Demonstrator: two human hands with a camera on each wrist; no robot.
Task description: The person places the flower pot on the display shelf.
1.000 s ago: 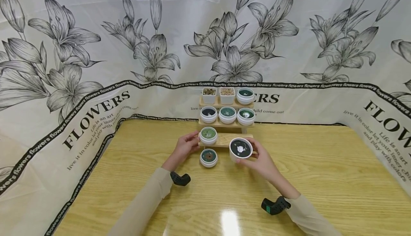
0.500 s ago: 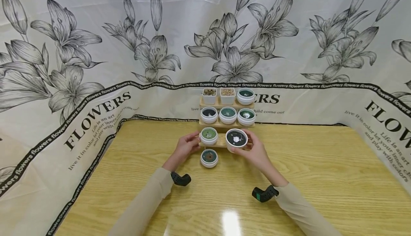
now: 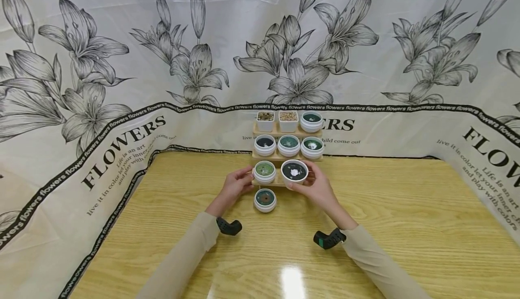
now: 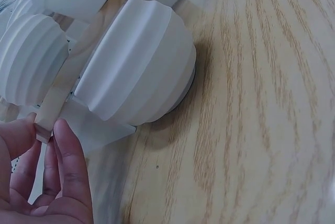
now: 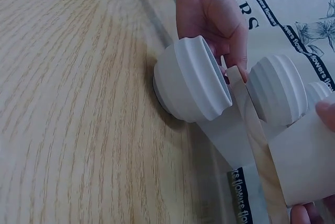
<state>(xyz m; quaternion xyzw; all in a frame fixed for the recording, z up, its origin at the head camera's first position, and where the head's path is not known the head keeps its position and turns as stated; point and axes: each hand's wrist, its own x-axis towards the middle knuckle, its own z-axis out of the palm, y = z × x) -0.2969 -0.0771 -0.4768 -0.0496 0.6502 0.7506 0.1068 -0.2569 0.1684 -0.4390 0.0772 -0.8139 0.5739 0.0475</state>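
In the head view my left hand (image 3: 235,184) is at the left end of a wooden shelf board (image 3: 278,182), the lowest of a tiered stand. The left wrist view shows its thumb and fingers pinching the tip of that board (image 4: 84,51). My right hand (image 3: 322,189) grips a white cup (image 3: 294,171) with a dark filling and a white patch, thumb in front and fingers behind. Seen from the right wrist, the cup (image 5: 301,156) is at the board, beside a ridged white pot (image 5: 280,90). That pot (image 3: 264,171) has a green top.
Another white pot (image 3: 265,200), teal with a brown centre, stands on the table (image 3: 260,254) before the stand. Several pots fill the middle tier (image 3: 289,145). Two square cups (image 3: 265,121) and a round pot (image 3: 311,122) occupy the top tier. Behind hangs a flower-printed cloth (image 3: 203,132).
My right hand has carried the dark-filled cup leftward and away from me, from in front of the lowest board to beside the green-topped pot. My left hand has stayed at the board's end.
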